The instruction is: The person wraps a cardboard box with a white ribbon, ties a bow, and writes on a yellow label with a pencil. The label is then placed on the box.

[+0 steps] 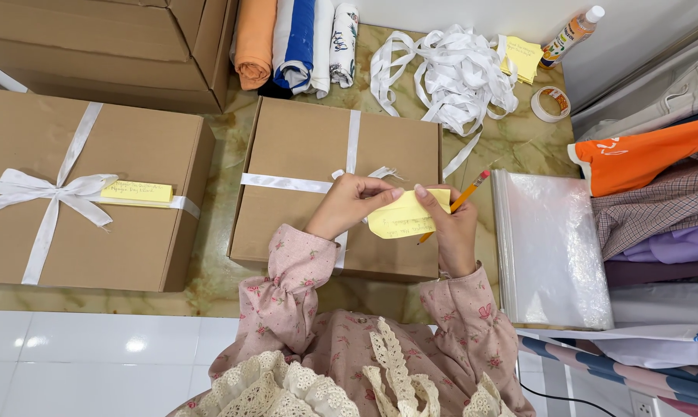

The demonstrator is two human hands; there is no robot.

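Both hands meet over the cardboard box (302,162) at the middle of the surface (511,147), and between them sits a yellow sticky note (401,219) with handwriting on it. The left hand (349,205) closes its grip on the note's upper left edge, thumb and fingertips pinched narrow; the right hand (451,232) pinches the note's right side and at the same time keeps an orange pencil (466,194) tucked among its fingers, tip pointing down toward five o'clock. The note hovers just above the box lid, right beside the white ribbon (287,183) that crosses it. The step in hand looks like placing a written label on the tied box; a second ribboned box (79,232) at nine o'clock already carries a yellow note (136,191) tucked by its bow. Judging from that, the next move calls for lowering the note flat by the ribbon and pressing its sticky strip down without creasing. Loose ribbon (453,73) lies heaped at one o'clock, clear bags (553,247) at three o'clock.
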